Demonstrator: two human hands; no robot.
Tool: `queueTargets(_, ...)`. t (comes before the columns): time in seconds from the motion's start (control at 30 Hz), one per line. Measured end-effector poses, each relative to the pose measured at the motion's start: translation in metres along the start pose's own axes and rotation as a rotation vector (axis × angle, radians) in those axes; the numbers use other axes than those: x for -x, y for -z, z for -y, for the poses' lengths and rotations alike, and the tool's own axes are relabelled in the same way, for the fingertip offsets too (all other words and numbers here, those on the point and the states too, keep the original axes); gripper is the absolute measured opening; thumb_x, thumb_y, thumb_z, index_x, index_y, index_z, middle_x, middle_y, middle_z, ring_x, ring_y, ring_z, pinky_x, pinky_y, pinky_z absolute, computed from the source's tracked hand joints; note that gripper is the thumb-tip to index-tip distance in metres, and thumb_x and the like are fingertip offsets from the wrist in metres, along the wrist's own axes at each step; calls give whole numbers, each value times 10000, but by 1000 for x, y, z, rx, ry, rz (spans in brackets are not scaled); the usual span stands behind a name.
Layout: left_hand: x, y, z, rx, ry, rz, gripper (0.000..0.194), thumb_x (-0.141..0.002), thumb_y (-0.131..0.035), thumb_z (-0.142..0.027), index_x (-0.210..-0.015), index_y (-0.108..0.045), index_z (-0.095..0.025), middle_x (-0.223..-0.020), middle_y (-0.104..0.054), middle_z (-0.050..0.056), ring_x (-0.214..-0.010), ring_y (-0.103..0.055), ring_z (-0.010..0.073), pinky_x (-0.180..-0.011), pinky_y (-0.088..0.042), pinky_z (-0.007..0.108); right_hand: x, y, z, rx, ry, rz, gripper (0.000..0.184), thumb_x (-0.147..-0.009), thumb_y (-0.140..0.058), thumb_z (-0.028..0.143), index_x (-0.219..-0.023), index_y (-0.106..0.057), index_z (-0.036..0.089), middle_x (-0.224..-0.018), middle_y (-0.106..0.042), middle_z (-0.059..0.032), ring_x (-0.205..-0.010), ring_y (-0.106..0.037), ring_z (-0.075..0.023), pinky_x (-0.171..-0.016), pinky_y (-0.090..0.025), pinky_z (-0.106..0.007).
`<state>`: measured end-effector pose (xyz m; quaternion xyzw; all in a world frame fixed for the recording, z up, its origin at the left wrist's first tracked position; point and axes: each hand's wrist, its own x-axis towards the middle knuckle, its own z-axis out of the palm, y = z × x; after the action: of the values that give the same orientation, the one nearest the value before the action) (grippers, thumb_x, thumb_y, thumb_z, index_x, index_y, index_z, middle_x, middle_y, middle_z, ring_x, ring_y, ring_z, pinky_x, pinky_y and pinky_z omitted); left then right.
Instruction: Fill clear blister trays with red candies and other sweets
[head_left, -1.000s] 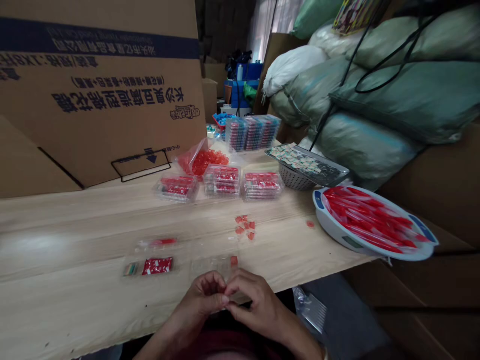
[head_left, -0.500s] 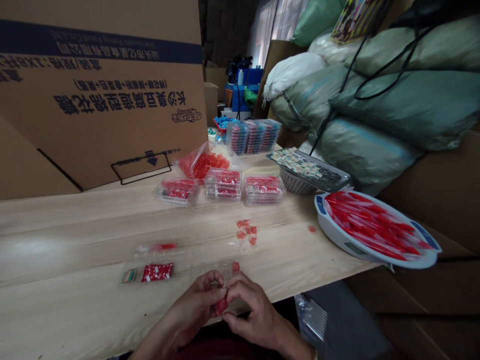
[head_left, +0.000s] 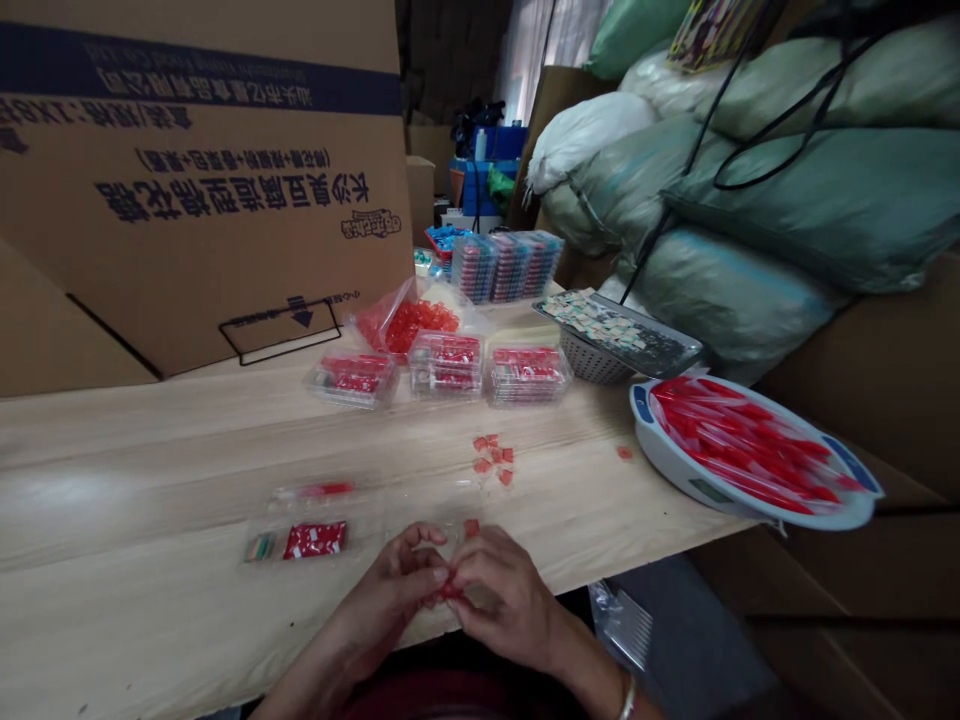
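Note:
At the table's front edge, my left hand (head_left: 401, 580) and my right hand (head_left: 508, 600) meet with fingertips pinched on small red translucent pieces (head_left: 448, 588). Fingers cover most of these pieces, so I cannot tell how many there are. Just beyond the hands lies an opened clear plastic box (head_left: 367, 540). Its left half holds a dark red packet (head_left: 315, 540), a small striped packet (head_left: 259, 547) and a thin red-and-clear item (head_left: 326, 489). One red piece (head_left: 471, 527) shows right behind my right fingers. Several loose red pieces (head_left: 495, 456) lie farther back on the wood.
Filled clear boxes (head_left: 448, 365) stand behind, near a bag of red pieces (head_left: 424, 325). A white scale basin (head_left: 750, 455) with red-tipped packets is at right. A metal tray (head_left: 622, 335) rests on a grey basket (head_left: 592, 358). A large carton (head_left: 247, 240) stands left.
My fingertips have drawn closer together over the red pieces, which show less now. The right wrist has turned slightly and a bracelet is visible. Objects on the table stay put.

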<state>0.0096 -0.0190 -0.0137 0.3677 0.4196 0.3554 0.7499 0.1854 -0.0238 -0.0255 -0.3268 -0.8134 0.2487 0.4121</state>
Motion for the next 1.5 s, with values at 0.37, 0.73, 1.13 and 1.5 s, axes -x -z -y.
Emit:
queueTargets(0.37, -33, 30, 17, -1184, -541, -233, 81, -770, -519, -176, -779, -593, -209, -793, -648, 41, -799, -577, 230, -795, -427, 397, -16, 7, -49, 237, -88, 88, 39, -846, -592, 164, -831, -584, 199, -834, -622, -22, -830, -544, -175, -797, -392, -322)
queueTargets(0.73, -15, 19, 14, -799, -584, -322, 106, -768, -603, -285, -832, -649, -215, -868, -666, 60, -866, -595, 232, -804, -459, 377, -7, 29, -45, -46, -387, -216, 129, -765, -524, 129, -874, -536, 197, -798, -568, -3, -736, -553, -146, -673, -460, -254)
queueTargets(1.13, -12, 39, 16, -1037, -606, -360, 135, -763, -540, -181, -796, -666, -218, -872, -688, 58, -861, -599, 239, -787, -474, 383, -25, -25, -40, 141, -127, 93, 147, -816, -621, 114, -710, -559, 194, -751, -663, 2, -751, -586, -148, -778, -408, -298)
queueTargets(1.5, -21, 39, 29, -1416, -722, -290, 311, -852, -552, -227, -1150, -623, -275, -1073, -654, 77, -952, -584, 252, -774, -425, 379, -36, 22, -82, 465, -179, -15, 171, -818, -482, 51, -802, -588, 185, -890, -629, -80, -875, -562, -217, -787, -443, -348)
